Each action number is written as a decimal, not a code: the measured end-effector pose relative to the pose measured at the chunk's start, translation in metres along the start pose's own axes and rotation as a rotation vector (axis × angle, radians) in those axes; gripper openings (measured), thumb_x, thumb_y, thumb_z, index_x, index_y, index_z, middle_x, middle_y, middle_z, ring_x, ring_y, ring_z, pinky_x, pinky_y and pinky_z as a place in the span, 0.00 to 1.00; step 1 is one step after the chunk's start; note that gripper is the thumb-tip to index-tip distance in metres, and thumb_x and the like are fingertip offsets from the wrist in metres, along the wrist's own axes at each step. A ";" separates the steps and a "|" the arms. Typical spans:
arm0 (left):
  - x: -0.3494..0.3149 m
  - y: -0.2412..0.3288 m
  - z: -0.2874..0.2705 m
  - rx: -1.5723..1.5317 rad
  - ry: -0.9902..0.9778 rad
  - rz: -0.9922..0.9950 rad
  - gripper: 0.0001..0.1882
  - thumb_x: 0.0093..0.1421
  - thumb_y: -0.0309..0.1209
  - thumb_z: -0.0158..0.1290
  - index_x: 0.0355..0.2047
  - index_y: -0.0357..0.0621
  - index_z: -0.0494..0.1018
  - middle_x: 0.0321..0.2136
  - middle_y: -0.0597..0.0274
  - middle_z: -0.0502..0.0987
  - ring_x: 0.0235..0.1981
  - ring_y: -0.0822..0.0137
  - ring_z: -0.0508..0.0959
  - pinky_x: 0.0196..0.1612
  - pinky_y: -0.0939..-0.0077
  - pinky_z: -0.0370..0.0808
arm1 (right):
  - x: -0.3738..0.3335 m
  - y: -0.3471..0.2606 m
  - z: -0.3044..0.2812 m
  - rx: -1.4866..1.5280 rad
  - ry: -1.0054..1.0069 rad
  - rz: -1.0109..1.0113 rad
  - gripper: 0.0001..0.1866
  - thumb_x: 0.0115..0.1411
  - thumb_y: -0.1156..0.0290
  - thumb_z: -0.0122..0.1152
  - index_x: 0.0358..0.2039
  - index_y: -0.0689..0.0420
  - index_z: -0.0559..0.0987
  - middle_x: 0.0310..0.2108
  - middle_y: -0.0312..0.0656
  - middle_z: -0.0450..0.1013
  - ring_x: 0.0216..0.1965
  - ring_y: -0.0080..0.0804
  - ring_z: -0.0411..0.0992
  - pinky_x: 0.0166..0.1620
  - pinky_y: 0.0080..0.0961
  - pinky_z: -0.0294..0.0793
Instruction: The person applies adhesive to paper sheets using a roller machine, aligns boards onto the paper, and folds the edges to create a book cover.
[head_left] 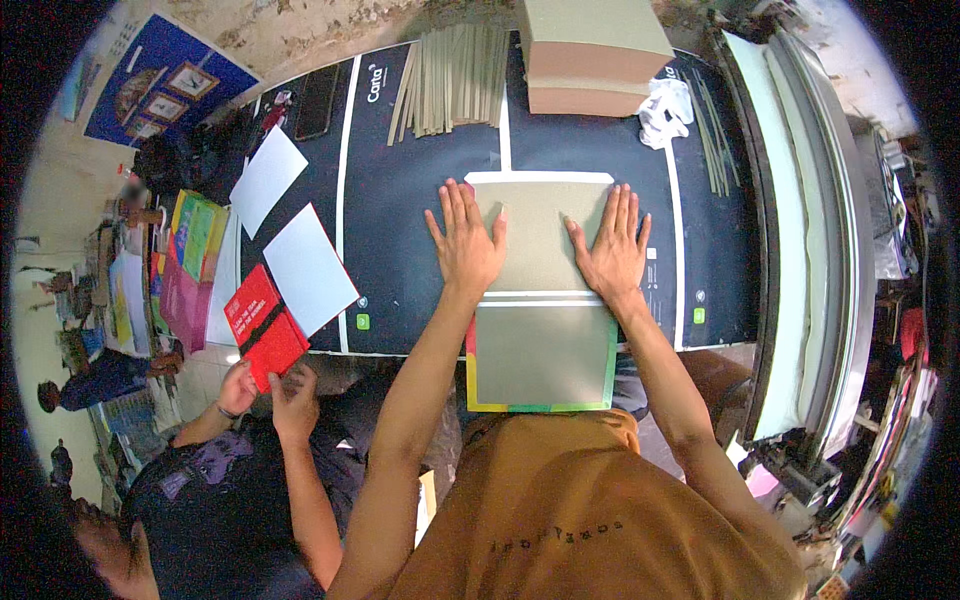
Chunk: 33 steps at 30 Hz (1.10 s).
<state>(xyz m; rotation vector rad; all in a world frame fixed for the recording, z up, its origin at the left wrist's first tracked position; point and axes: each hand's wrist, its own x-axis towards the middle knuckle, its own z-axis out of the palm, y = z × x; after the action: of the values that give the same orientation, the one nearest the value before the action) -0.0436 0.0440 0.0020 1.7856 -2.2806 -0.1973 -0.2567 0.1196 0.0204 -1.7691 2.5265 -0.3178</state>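
A book cover made of grey board panels [545, 352] lies in front of me, its inner side up. White paper is folded over the far edge, and a white strip runs between the far and near panels. Yellow, green and red paper shows along the near panel's rim, which reaches past the table's front edge towards my body. My left hand [466, 238] lies flat on the far panel's left edge, fingers spread and pointing away. On the right edge, my right hand [614, 246] rests the same way, thumb stretched inward. Neither hand holds anything.
A stack of boards [590, 60] and a bundle of narrow grey strips [455, 85] sit at the back of the dark table [400, 250]. A crumpled white bag [664, 112] is beside the stack. At left, another person holds a red notebook [265, 325] near white sheets [310, 268].
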 end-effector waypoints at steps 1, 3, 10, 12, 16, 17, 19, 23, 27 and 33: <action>-0.001 -0.001 -0.001 -0.017 -0.004 0.019 0.44 0.71 0.54 0.40 0.71 0.26 0.50 0.75 0.41 0.45 0.77 0.48 0.43 0.73 0.37 0.38 | 0.003 0.000 0.000 -0.001 -0.011 -0.008 0.50 0.68 0.37 0.44 0.74 0.66 0.50 0.76 0.54 0.45 0.78 0.47 0.39 0.75 0.54 0.34; 0.005 -0.003 -0.003 -0.032 -0.001 0.034 0.43 0.71 0.54 0.40 0.71 0.27 0.51 0.75 0.42 0.46 0.77 0.48 0.44 0.73 0.35 0.39 | 0.006 -0.001 -0.004 -0.038 -0.016 -0.006 0.51 0.67 0.35 0.43 0.74 0.66 0.49 0.76 0.54 0.46 0.77 0.47 0.41 0.75 0.56 0.35; 0.000 -0.022 -0.003 -0.080 0.052 0.091 0.43 0.69 0.54 0.45 0.71 0.31 0.54 0.74 0.45 0.50 0.76 0.47 0.48 0.72 0.33 0.41 | 0.006 -0.001 0.004 -0.074 0.032 -0.106 0.51 0.67 0.34 0.42 0.74 0.66 0.50 0.76 0.52 0.47 0.77 0.44 0.43 0.75 0.56 0.33; -0.009 -0.014 -0.008 -0.069 0.034 0.073 0.43 0.69 0.54 0.45 0.71 0.32 0.54 0.74 0.45 0.51 0.75 0.46 0.48 0.72 0.34 0.41 | 0.004 0.009 0.003 -0.095 0.018 -0.118 0.51 0.67 0.34 0.43 0.74 0.64 0.50 0.76 0.51 0.48 0.77 0.42 0.43 0.75 0.54 0.34; -0.048 0.006 -0.004 -0.119 0.102 0.082 0.40 0.69 0.53 0.45 0.68 0.32 0.60 0.72 0.44 0.56 0.74 0.42 0.50 0.72 0.34 0.44 | -0.005 0.043 -0.010 -0.026 0.037 -0.219 0.49 0.66 0.35 0.46 0.73 0.62 0.55 0.74 0.52 0.53 0.76 0.44 0.49 0.74 0.55 0.38; -0.048 0.000 -0.004 -0.097 0.078 0.054 0.37 0.69 0.52 0.45 0.67 0.34 0.62 0.71 0.44 0.58 0.73 0.42 0.52 0.71 0.34 0.47 | -0.003 0.044 -0.005 -0.042 0.046 -0.199 0.49 0.66 0.35 0.46 0.73 0.62 0.55 0.74 0.52 0.53 0.76 0.44 0.49 0.74 0.55 0.38; -0.048 -0.019 -0.012 -0.076 0.172 0.089 0.29 0.67 0.47 0.49 0.61 0.39 0.70 0.64 0.46 0.68 0.66 0.41 0.63 0.64 0.37 0.59 | 0.006 0.042 -0.001 0.010 0.094 -0.346 0.44 0.66 0.37 0.50 0.68 0.63 0.65 0.70 0.52 0.62 0.73 0.47 0.55 0.73 0.55 0.42; -0.025 -0.040 -0.019 -0.237 0.444 -0.047 0.08 0.60 0.36 0.61 0.33 0.46 0.81 0.38 0.54 0.80 0.42 0.49 0.76 0.48 0.52 0.72 | 0.029 0.036 -0.027 0.069 0.114 -0.428 0.29 0.64 0.43 0.58 0.52 0.56 0.82 0.59 0.45 0.75 0.64 0.42 0.68 0.68 0.55 0.54; -0.014 -0.038 0.000 -0.272 0.482 -0.011 0.06 0.58 0.34 0.64 0.31 0.46 0.80 0.32 0.57 0.78 0.38 0.52 0.76 0.44 0.55 0.72 | 0.030 0.056 -0.003 0.099 0.336 -0.430 0.23 0.61 0.47 0.63 0.48 0.51 0.85 0.57 0.41 0.76 0.61 0.39 0.69 0.65 0.53 0.59; -0.013 -0.033 0.005 -0.320 0.532 -0.005 0.08 0.56 0.34 0.66 0.27 0.44 0.80 0.29 0.60 0.79 0.35 0.55 0.77 0.43 0.57 0.72 | 0.031 0.061 -0.005 0.102 0.313 -0.403 0.23 0.62 0.48 0.62 0.49 0.50 0.84 0.61 0.43 0.73 0.64 0.44 0.65 0.65 0.50 0.59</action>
<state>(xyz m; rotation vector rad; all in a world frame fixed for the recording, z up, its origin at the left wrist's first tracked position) -0.0108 0.0478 -0.0123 1.4641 -1.7578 -0.0692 -0.3247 0.1116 0.0166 -2.3361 2.2528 -0.7794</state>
